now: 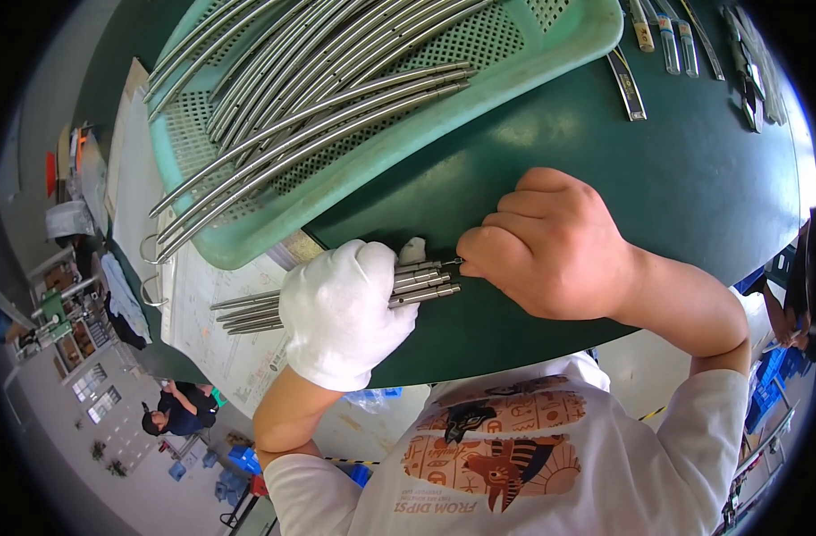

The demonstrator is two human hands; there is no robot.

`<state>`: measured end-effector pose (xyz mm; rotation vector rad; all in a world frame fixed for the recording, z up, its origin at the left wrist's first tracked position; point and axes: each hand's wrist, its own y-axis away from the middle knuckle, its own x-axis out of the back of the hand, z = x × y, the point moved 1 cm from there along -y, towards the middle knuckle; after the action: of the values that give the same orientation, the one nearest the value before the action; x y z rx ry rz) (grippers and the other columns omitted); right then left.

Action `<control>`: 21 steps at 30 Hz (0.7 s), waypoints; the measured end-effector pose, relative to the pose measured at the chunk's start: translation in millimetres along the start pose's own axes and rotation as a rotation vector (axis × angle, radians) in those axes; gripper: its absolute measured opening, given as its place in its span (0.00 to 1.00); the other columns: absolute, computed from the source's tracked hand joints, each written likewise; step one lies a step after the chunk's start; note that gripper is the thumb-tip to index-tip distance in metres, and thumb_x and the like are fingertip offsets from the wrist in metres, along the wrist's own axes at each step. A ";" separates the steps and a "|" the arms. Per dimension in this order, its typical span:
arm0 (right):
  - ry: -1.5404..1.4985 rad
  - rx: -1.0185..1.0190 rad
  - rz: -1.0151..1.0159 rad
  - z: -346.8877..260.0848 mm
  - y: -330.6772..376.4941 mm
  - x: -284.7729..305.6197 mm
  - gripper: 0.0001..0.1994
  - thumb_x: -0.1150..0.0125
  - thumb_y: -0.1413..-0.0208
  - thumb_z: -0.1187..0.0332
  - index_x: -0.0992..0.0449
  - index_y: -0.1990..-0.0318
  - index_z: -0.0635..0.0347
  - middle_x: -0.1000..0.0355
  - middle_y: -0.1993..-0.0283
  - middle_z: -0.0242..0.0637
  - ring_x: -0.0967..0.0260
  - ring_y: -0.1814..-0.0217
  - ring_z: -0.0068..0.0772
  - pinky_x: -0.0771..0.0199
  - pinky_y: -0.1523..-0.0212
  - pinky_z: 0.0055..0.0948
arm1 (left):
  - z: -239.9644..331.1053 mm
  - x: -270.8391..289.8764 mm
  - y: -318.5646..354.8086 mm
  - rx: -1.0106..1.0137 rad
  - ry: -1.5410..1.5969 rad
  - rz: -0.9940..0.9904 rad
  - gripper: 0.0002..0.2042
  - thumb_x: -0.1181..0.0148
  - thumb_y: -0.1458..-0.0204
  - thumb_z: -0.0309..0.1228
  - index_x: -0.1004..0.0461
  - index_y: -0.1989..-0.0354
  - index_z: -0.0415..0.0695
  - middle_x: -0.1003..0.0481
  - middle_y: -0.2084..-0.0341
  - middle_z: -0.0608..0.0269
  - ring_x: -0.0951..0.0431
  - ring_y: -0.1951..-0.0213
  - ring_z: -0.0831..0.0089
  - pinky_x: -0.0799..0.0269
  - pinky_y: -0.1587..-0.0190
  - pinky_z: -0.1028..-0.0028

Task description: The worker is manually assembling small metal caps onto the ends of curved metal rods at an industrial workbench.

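Note:
My left hand (344,308), in a white glove, is closed around a bundle of several thin metal rods (426,289). Their stepped ends stick out to the right of the glove, and their other ends show on its left. Bare and curled into a pinch, my right hand (551,246) is at the tip of one rod in the bundle. A small dark, thin piece shows between that tip and my fingers; what the fingers hold is mostly hidden. Beyond both hands lies a green perforated plastic basket (372,147) with many long metal tubes (319,116) in it.
On the green table (694,170), a steel ruler or blade (626,85), small glass vials (668,45) and further tools (748,71) lie at the far right. Paper sheets (202,313) are under the bundle's left end. Another person (183,406) is in the left background.

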<state>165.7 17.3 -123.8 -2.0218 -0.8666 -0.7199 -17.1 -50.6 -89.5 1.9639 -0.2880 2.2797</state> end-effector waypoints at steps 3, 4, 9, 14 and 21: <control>0.032 0.002 0.015 -1.0 -1.2 1.0 0.11 0.35 0.63 0.70 0.31 0.72 0.58 0.36 0.82 0.30 0.38 0.82 0.31 0.40 0.76 0.29 | -0.6 0.2 1.1 -0.002 -0.006 -0.002 0.16 0.36 0.59 0.37 0.37 0.86 0.47 0.35 0.89 0.62 0.32 0.86 0.61 0.39 0.84 0.64; 0.029 -0.005 0.026 -1.0 -1.9 2.0 0.11 0.35 0.63 0.70 0.31 0.72 0.58 0.36 0.82 0.29 0.38 0.82 0.31 0.40 0.76 0.29 | -1.2 0.7 1.6 -0.008 0.002 -0.002 0.15 0.35 0.60 0.36 0.37 0.85 0.47 0.35 0.88 0.62 0.32 0.85 0.62 0.38 0.83 0.64; -0.035 -0.083 0.009 1.2 -2.7 4.3 0.11 0.36 0.63 0.72 0.31 0.70 0.57 0.35 0.80 0.29 0.37 0.81 0.32 0.40 0.76 0.30 | -4.5 3.5 3.9 -0.062 0.054 -0.008 0.12 0.35 0.64 0.34 0.29 0.71 0.47 0.35 0.84 0.65 0.32 0.83 0.64 0.37 0.81 0.66; -0.044 -0.058 0.106 5.6 -1.6 3.7 0.11 0.37 0.63 0.72 0.31 0.69 0.57 0.35 0.80 0.29 0.38 0.81 0.33 0.41 0.76 0.31 | -6.7 1.9 6.1 -0.142 0.008 0.000 0.19 0.36 0.64 0.33 0.28 0.60 0.47 0.36 0.83 0.67 0.33 0.83 0.67 0.37 0.80 0.67; -0.060 -0.040 0.207 6.8 -4.6 9.3 0.10 0.42 0.68 0.74 0.35 0.74 0.57 0.39 0.83 0.30 0.39 0.83 0.32 0.43 0.79 0.30 | -9.6 5.1 7.0 -0.176 -0.019 -0.005 0.15 0.36 0.63 0.32 0.30 0.65 0.47 0.35 0.82 0.65 0.33 0.83 0.66 0.37 0.80 0.67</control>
<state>169.0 28.0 -118.5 -2.1404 -0.6683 -0.5676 -28.6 -55.5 -86.3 1.8968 -0.4672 2.1526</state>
